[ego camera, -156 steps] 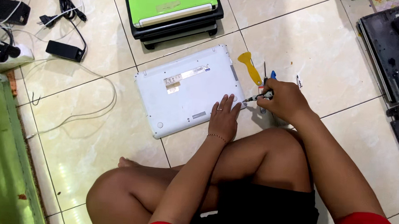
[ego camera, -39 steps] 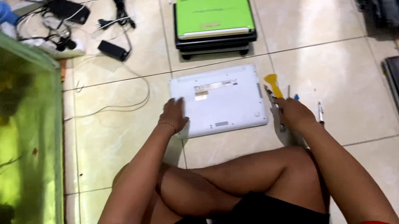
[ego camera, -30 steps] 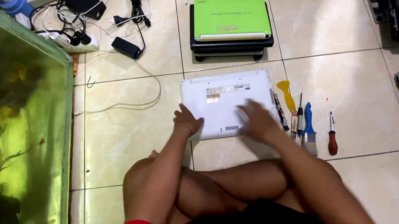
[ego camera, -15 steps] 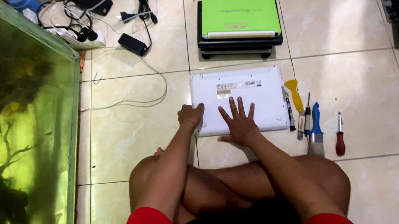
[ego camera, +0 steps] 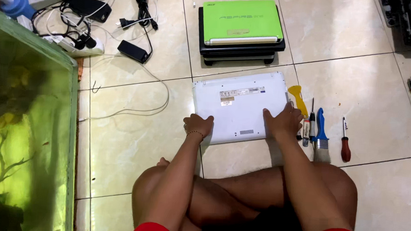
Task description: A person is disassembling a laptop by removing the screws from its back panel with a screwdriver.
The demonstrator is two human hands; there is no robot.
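A white laptop [ego camera: 238, 105] lies bottom-up on the tiled floor in front of my crossed legs. My left hand [ego camera: 198, 125] grips its near left corner, fingers curled over the edge. My right hand [ego camera: 283, 122] rests on its near right corner, fingers spread on the casing. Just right of the laptop lie a yellow pry tool [ego camera: 299, 99], a thin screwdriver [ego camera: 312, 122], a blue-handled brush [ego camera: 321, 136] and a red-handled screwdriver [ego camera: 345, 142].
A stack of closed laptops with a green one [ego camera: 242, 20] on top sits behind the white one. Power adapters and cables [ego camera: 125, 47] and a power strip [ego camera: 77, 43] lie at the back left. A green-glass aquarium [ego camera: 24, 135] fills the left side.
My right hand put down the screwdriver and moved from the middle of the laptop's base to its right corner. My left hand stayed at the left corner. The view shifted.
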